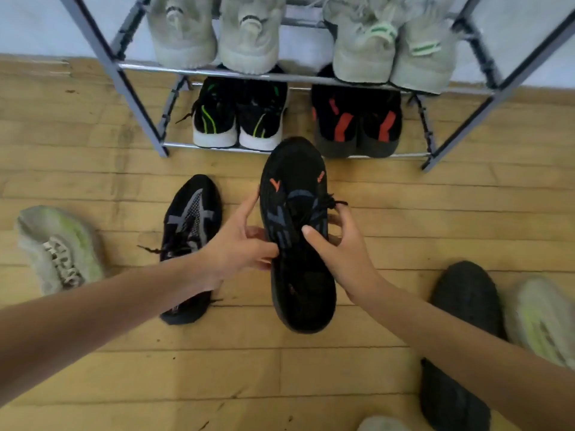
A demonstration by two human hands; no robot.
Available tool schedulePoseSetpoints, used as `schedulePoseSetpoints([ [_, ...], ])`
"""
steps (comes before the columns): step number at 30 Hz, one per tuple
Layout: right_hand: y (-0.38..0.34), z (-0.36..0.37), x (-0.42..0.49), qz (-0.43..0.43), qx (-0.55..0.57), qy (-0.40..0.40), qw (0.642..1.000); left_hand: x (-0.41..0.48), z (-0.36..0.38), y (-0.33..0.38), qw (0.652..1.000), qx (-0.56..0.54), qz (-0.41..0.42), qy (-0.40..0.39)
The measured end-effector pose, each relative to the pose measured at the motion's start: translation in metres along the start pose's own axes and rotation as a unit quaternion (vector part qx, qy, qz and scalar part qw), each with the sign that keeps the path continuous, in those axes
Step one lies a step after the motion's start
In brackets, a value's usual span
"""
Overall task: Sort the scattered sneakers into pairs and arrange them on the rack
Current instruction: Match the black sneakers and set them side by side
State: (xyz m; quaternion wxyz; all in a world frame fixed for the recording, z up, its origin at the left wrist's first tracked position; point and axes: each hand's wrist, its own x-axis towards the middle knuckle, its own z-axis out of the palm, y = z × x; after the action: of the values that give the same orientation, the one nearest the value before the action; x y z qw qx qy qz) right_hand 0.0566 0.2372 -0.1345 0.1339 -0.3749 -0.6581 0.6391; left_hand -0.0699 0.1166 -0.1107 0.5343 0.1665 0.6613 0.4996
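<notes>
Black sneaker with orange marks (295, 219): held in the air above the wooden floor (311, 368), toe toward the rack, just in front of its lower shelf.
Left hand (239, 241): closed on the left side of that sneaker, thumb along its edge, fingers tucked beneath.
Right hand (339, 247): gripped the right side of the same sneaker near the laces, thumb on top.
Rack (137, 119): grey metal frame that stood on the floor against a pale wall.
Upper shelf: two pale grey pairs sat side by side, one with dark heel tabs (214, 32), one with green heel tabs (395, 45).
Lower shelf: a black pair with green stripes and white soles (239, 116) at left, a black pair with red patches (357, 122) at right.
Floor, left: a black sneaker with grey mesh (189, 231) lay near the left hand; a pale sneaker with a yellow-green tint (59, 247) lay further left.
Floor, right: a dark sneaker (463, 297) and a pale yellow-green one (541, 318) lay just beside each other.
</notes>
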Motion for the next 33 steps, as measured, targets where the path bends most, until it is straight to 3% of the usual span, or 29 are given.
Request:
schedulePoseSetpoints([
  [7, 0.044, -0.089, -0.015, 0.067, -0.021, 0.163, 0.984, 0.061, 0.112, 0.005, 0.994, 0.098, -0.046, -0.032],
  [10, 0.067, -0.115, -0.017, 0.092, -0.122, 0.204, 0.967, 0.078, 0.143, -0.006, 0.98, 0.189, -0.027, -0.049],
  [12, 0.079, -0.122, -0.021, 0.097, -0.244, 0.192, 0.946, 0.082, 0.156, -0.016, 0.956, 0.29, 0.014, -0.039],
  [14, 0.084, -0.121, -0.022, 0.097, -0.298, 0.176, 0.933, 0.085, 0.162, -0.027, 0.941, 0.335, 0.046, -0.027],
  [19, 0.077, -0.121, -0.018, 0.11, -0.283, 0.168, 0.938, 0.085, 0.162, -0.03, 0.949, 0.309, 0.058, -0.014],
  [22, 0.073, -0.133, -0.032, 0.075, -0.268, 0.189, 0.942, 0.085, 0.162, -0.034, 0.953, 0.297, 0.063, -0.009],
  [26, 0.074, -0.152, -0.063, 0.04, -0.365, 0.215, 0.905, 0.08, 0.161, -0.034, 0.955, 0.286, 0.078, -0.014],
  [28, 0.077, -0.156, -0.078, 0.057, -0.419, 0.214, 0.881, 0.073, 0.162, -0.033, 0.959, 0.267, 0.091, -0.014],
  [33, 0.089, -0.138, -0.104, 0.19, -0.459, 0.169, 0.851, 0.061, 0.159, -0.048, 0.95, 0.301, 0.082, -0.016],
])
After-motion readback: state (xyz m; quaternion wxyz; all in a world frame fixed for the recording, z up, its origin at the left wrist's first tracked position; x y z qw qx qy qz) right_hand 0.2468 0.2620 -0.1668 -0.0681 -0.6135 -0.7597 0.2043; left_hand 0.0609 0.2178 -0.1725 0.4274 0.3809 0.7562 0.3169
